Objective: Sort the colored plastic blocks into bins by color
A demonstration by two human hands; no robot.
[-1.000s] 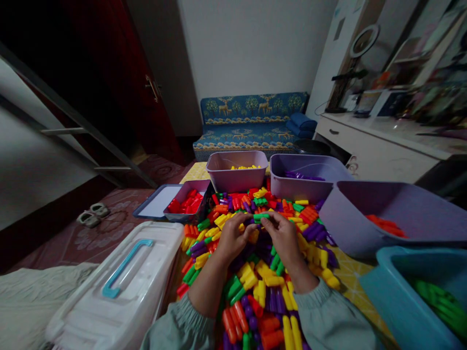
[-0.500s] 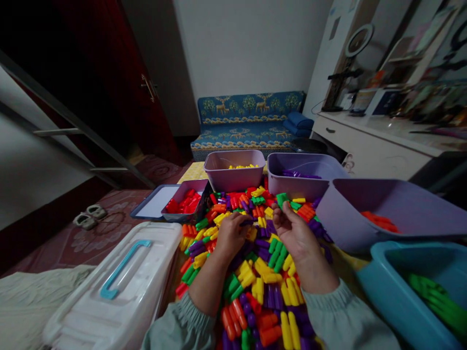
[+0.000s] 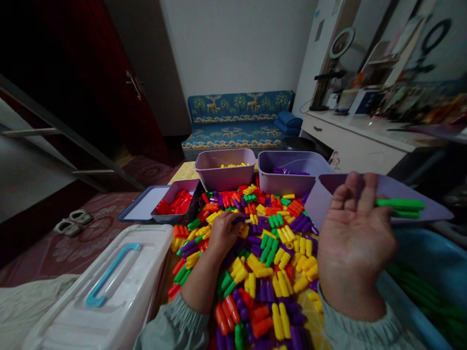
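My right hand (image 3: 353,238) is raised at the right, palm facing me, with a green plastic building block (image 3: 403,204) pinched by the thumb. Beneath that block is a light blue bin (image 3: 388,291) with green blocks (image 3: 425,291) inside. Over the middle of the mixed pile, my left hand (image 3: 222,234) bends its fingers around a purple block (image 3: 239,220), much of which is hidden. Red, yellow, green, orange and purple blocks (image 3: 268,250) lie spread around and below both hands.
Behind the pile stand a pinkish bin (image 3: 224,180) with yellow blocks and a purple bin (image 3: 286,184) with purple ones. Another purple bin (image 3: 314,204) is partly behind my right hand. On the left are a box of red blocks (image 3: 189,214) and a white lidded box (image 3: 120,277).
My right hand has moved right and up from the pile, bringing a green block to the blue bin. My left hand stays at the pile. The view has shifted slightly right.
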